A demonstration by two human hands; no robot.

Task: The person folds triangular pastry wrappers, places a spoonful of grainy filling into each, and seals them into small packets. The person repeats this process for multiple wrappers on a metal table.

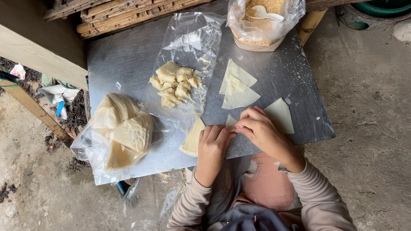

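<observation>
**Folding a wrapper, two already done**

Left hand [212, 143] and right hand [262, 130] pinch one small wrapper piece [231, 121] at the metal sheet's [124, 55] near edge. Two folded triangles [237, 85] lie finished; a wrapper stack [193, 137] and bagged wrappers [122, 130] remain

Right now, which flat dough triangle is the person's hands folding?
The small dough piece pinched between both hands, the left hand and the right hand, at the tray's near edge. The other triangles lie flat and untouched farther up the metal tray.
</observation>
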